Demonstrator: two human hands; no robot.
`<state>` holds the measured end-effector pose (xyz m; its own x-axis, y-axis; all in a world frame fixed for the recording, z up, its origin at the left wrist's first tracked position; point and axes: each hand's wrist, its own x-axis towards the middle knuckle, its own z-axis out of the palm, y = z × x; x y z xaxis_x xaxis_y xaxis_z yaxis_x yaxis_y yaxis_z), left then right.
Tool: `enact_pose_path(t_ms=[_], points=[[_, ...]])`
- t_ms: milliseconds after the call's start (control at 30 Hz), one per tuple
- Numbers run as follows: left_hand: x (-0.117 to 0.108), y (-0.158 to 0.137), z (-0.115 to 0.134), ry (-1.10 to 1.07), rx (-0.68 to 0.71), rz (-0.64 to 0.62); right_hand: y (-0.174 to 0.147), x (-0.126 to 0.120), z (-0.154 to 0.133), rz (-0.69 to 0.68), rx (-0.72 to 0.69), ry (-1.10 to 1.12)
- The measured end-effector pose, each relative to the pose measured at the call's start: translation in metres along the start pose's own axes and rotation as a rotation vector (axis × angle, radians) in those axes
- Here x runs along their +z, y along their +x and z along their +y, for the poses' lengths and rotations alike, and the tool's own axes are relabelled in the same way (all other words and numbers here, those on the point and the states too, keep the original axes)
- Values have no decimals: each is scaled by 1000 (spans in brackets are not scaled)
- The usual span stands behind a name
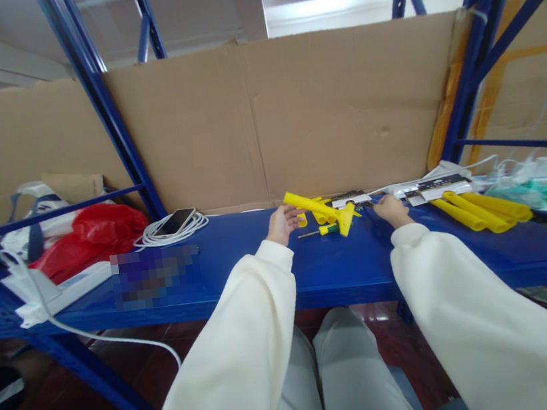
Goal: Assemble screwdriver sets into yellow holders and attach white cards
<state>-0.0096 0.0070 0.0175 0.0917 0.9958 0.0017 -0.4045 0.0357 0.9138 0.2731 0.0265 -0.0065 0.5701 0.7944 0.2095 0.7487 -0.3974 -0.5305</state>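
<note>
My left hand (283, 222) is at the near left end of a yellow tube (310, 204), its fingers stretched out against the tube's lower side. The tube slants down rightward to a flared yellow piece (347, 219); whether they are joined is unclear. Other yellow tubes lie partly hidden behind it. Just below lies a screwdriver (324, 230) with a yellow and dark handle. My right hand (392, 210) is closed, fingertips pressed together beside small dark bits (365, 204) on the blue shelf (262, 273); what it holds is too small to make out.
Several yellow tubes (483, 211) and black-and-white packages (440, 187) lie at the right. To the left are a phone (175, 222) on a coiled white cable (198, 221), a red bag (106, 234) and a white power strip (77, 284). Cardboard (193, 128) walls the back; blue posts (113, 118) flank it.
</note>
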Motion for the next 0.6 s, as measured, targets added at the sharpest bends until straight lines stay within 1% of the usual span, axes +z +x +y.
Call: enact_pose_path(t_ms=[100, 167, 200, 267, 300, 333, 367, 400, 433, 467, 533, 567, 600], points=[[1, 2, -3, 78, -115, 23, 1, 2, 0, 37, -37, 31], [1, 4, -6, 125, -134, 17, 2, 4, 1, 58, -69, 64], [1, 6, -7, 170, -119, 19, 3, 5, 2, 73, -85, 87], [0, 9, -11, 345, -38, 47, 5, 7, 3, 123, -104, 150], [0, 10, -13, 487, 35, 73, 6, 8, 3, 151, -104, 187], [-1, 10, -16, 666, 134, 104, 7, 8, 4, 178, -96, 223], [0, 9, -18, 860, 278, 87, 7, 9, 4, 202, -83, 256], [0, 7, -21, 1043, 428, 31, 7, 9, 4, 224, -69, 285], [2, 3, -24, 1201, 552, -74, 7, 9, 4, 244, -55, 311], [5, -1, -27, 1329, 644, -200, 6, 8, 3, 263, -42, 334], [14, -11, -32, 1497, 760, -451, 3, 7, 1, 294, -25, 368], [19, -15, -34, 1552, 793, -559, 1, 6, 0, 302, -17, 376], [23, -18, -36, 1601, 805, -640, -2, 4, -1, 306, -7, 377]])
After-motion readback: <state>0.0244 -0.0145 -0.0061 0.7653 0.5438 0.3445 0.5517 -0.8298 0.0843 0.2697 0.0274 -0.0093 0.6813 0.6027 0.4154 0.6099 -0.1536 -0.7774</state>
